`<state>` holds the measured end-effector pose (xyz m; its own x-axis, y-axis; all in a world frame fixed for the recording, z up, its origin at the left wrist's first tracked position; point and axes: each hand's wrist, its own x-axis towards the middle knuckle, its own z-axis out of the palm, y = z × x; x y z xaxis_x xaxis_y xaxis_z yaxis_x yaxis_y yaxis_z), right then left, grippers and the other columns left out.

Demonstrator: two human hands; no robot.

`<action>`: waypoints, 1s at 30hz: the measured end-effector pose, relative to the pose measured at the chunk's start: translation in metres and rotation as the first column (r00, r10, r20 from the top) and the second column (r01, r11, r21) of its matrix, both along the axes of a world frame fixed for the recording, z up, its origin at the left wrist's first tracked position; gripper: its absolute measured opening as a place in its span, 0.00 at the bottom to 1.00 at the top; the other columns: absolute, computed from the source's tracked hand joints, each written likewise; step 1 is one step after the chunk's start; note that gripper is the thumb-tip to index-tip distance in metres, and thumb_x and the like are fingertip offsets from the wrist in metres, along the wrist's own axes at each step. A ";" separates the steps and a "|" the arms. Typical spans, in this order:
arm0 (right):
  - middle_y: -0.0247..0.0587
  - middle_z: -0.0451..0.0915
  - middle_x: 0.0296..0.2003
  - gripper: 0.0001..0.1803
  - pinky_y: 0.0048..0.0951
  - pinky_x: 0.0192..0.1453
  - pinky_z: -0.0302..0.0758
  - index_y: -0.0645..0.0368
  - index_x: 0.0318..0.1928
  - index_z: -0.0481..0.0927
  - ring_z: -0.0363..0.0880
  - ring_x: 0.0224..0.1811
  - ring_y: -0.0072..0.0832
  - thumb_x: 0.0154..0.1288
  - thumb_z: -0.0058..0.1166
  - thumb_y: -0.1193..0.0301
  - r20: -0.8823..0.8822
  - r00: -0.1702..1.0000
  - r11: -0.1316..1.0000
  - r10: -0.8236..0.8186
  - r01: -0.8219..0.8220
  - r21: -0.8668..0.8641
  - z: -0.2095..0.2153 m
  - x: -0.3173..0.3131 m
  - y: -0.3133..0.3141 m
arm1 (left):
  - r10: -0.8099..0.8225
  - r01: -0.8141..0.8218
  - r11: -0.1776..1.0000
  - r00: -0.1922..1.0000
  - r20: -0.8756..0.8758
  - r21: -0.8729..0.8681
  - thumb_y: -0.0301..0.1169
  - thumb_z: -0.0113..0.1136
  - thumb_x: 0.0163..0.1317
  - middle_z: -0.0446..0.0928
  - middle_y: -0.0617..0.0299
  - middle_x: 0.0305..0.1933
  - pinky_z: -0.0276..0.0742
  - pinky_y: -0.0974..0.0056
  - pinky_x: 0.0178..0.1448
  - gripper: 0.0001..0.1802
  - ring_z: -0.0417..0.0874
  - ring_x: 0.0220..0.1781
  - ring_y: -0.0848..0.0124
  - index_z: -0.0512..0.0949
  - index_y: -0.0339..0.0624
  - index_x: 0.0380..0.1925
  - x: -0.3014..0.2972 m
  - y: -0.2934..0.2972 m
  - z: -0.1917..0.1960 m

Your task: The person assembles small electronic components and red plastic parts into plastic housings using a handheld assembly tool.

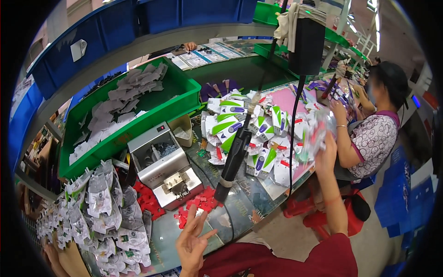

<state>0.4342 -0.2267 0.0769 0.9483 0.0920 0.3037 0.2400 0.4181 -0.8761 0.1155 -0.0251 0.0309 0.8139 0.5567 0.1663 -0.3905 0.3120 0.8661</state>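
Observation:
My left hand (pixel 193 244) is at the lower middle, fingers apart, by a heap of small red pieces (pixel 203 202) on the bench. My right hand (pixel 326 154) reaches to the right edge of the bench. In it is a pale plastic shell (pixel 317 131) with red on it, smeared by motion. Left of that hand lies a pile of white plastic shells (pixel 263 164) with green and purple trim. A black electric screwdriver (pixel 233 161) hangs upright over the bench, between my hands. Behind the red pieces stands a metal screw feeder (pixel 161 159) with loose screws in its tray.
Stacked white shell halves (pixel 104 198) fill the left side. A long green bin (pixel 182 94) holds pale sheet-like parts. More red pieces (pixel 146 201) lie beside the feeder. A black cable (pixel 294 115) hangs down on the right. A co-worker (pixel 376 124) sits there, near a red stool (pixel 353 214).

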 end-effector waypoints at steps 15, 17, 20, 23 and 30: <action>0.39 0.74 0.29 0.16 0.23 0.35 0.77 0.61 0.49 0.71 0.77 0.33 0.28 0.61 0.48 0.71 0.295 0.954 0.917 0.056 0.069 -0.394 -0.070 0.210 -0.012 | -0.141 0.097 0.968 0.973 -0.182 -0.230 0.14 0.47 0.54 0.56 0.48 0.63 0.76 0.60 0.49 0.25 0.63 0.61 0.53 0.62 0.29 0.55 -0.021 -0.007 -0.010; 0.33 0.74 0.30 0.19 0.14 0.36 0.71 0.59 0.54 0.67 0.72 0.29 0.17 0.61 0.47 0.72 0.074 0.997 0.935 -0.014 0.039 -0.352 -0.041 0.183 -0.004 | -0.104 0.064 0.979 0.974 -0.201 -0.196 0.17 0.46 0.56 0.59 0.50 0.62 0.75 0.61 0.49 0.24 0.65 0.61 0.56 0.61 0.30 0.56 -0.030 -0.004 -0.012; 0.32 0.71 0.26 0.18 0.13 0.20 0.60 0.60 0.55 0.65 0.65 0.20 0.13 0.65 0.43 0.71 0.282 0.956 0.997 -0.079 0.083 -0.005 0.019 0.043 0.048 | -0.138 0.100 0.978 0.967 -0.213 -0.181 0.22 0.45 0.61 0.64 0.53 0.59 0.74 0.65 0.49 0.22 0.69 0.58 0.61 0.62 0.33 0.56 -0.034 0.001 -0.016; 0.33 0.70 0.20 0.15 0.16 0.19 0.61 0.61 0.51 0.68 0.64 0.16 0.18 0.64 0.42 0.74 0.614 0.758 0.973 0.222 -0.213 -0.089 0.028 -0.040 0.064 | -0.163 0.116 0.967 0.966 -0.200 -0.228 0.26 0.44 0.63 0.69 0.54 0.55 0.74 0.67 0.47 0.20 0.73 0.54 0.63 0.63 0.33 0.55 -0.028 0.001 -0.008; 0.37 0.74 0.25 0.18 0.28 0.24 0.70 0.58 0.39 0.79 0.73 0.23 0.32 0.41 0.53 0.79 0.710 0.006 0.695 0.704 -0.207 -0.688 0.040 -0.200 0.234 | 0.090 -0.134 0.939 0.985 -0.149 -0.317 0.30 0.44 0.64 0.75 0.49 0.44 0.77 0.67 0.42 0.16 0.79 0.43 0.64 0.69 0.31 0.48 -0.072 0.006 -0.011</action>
<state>0.2338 0.0070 0.1174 -0.3100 0.6886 0.6555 0.7721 0.5847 -0.2491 0.0434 -0.0187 0.0195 0.7453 0.6515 -0.1418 -0.3304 0.5456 0.7701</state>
